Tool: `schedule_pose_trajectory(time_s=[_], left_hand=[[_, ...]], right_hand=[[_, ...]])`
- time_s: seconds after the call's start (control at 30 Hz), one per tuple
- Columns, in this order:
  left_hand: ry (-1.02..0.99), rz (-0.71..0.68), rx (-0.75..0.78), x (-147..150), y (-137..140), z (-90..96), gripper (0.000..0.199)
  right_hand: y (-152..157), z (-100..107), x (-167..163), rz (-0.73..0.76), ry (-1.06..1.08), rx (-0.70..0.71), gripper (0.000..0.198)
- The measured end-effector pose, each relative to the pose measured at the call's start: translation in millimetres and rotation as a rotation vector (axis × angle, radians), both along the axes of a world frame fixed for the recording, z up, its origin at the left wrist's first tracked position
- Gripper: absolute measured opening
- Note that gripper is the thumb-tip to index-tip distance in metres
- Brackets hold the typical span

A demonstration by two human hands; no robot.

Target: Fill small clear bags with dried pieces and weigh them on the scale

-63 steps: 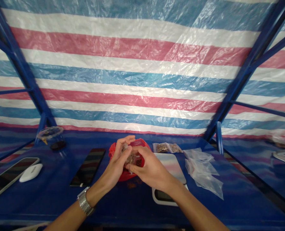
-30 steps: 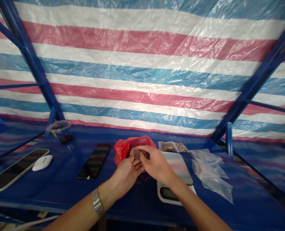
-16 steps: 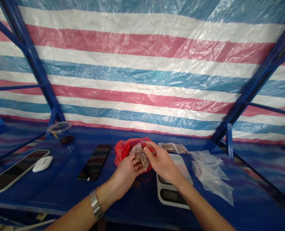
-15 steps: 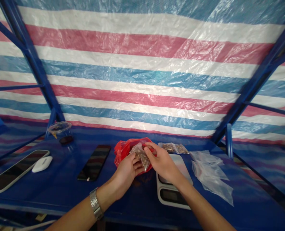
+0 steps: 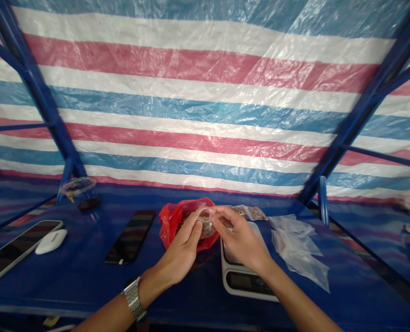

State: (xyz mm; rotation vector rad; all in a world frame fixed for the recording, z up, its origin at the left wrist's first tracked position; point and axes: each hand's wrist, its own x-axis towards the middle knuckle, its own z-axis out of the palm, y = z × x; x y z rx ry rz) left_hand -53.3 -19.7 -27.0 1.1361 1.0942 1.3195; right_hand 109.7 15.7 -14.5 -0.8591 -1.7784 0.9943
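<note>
Between both hands is a small clear zip bag (image 5: 206, 229) with brownish bits inside, its mouth rounded open toward me. My left hand (image 5: 183, 244), with a metal watch on the wrist, grips the bag's left edge between thumb and fingers. Fingers of my right hand (image 5: 237, 235) pinch the right edge. Just behind and below the bag stands an open red plastic bag (image 5: 169, 226) holding loose brown pieces, partly hidden by my hands. A white digital scale (image 5: 227, 281) lies under my right hand and forearm.
Filled small bags (image 5: 256, 213) lie behind the scale. Several flat clear zip bags (image 5: 300, 244) are spread at right. On the left are a black phone (image 5: 130, 237), a white earphone case (image 5: 51, 241), another phone (image 5: 14, 251) and a plastic cup (image 5: 83, 193). Blue frame posts (image 5: 47, 106) flank the table.
The small bag has turned from lying tilted with its contents showing to mouth-up, and its opening is now spread. Both hands have shifted their grip to its rim. The view has moved slightly right.
</note>
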Motion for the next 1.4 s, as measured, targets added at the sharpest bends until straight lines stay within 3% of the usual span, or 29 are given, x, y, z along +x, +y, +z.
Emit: schedule_pose_trajectory(time_s=[0.2,0.33,0.47,0.7,0.97,1.23,1.4], left_hand=[[0.143,0.026,0.172,2.4,-2.6,4.7,0.032],[0.208,0.079,0.21,1.6,0.5,1.7,0.029],[0.23,0.084,0.162,0.8,2.5,-3.3,0.027],[0.24,0.079,0.158,-0.1,6.5,-8.9,0.025],[0.333,0.058,0.225,-0.4,8.9,-11.7,0.024],[0.307,0.053,0.237,3.1,12.2,-10.2,0.026],[0.34,0.053,0.245,5.1,12.5,-10.7,0.028]], right_hand=[[5.3,3.7,41.0,-0.175,-0.14,0.024,0.03],[22.7,-11.4,82.1,-0.163,-0.49,0.049,0.028],[34.1,-30.0,99.0,-0.193,-0.756,0.126,0.03],[42.3,-22.4,103.4,-0.404,-0.626,0.291,0.038],[34.3,-6.8,101.9,-0.654,-0.411,0.275,0.041],[31.8,-6.7,98.2,-0.606,-0.402,0.232,0.044],[27.2,-2.0,96.3,-0.549,-0.556,0.227,0.039]])
